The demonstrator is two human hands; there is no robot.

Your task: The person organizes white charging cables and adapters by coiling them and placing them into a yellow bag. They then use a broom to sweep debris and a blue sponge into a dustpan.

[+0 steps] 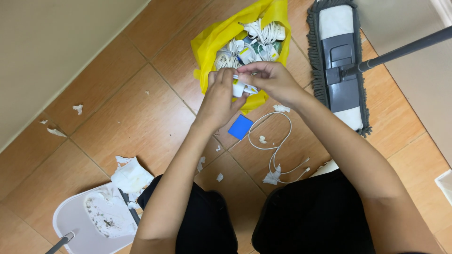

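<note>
Fingers of the left hand and right hand pinch a small white charger, likely light and rigid, above the yellow bag.

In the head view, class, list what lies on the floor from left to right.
Paper scraps → dustpan → blue card → white cable → flat mop.

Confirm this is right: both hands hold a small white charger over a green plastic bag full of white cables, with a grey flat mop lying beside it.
Not quite: the head view shows the plastic bag is yellow, not green. The rest stands.
</note>
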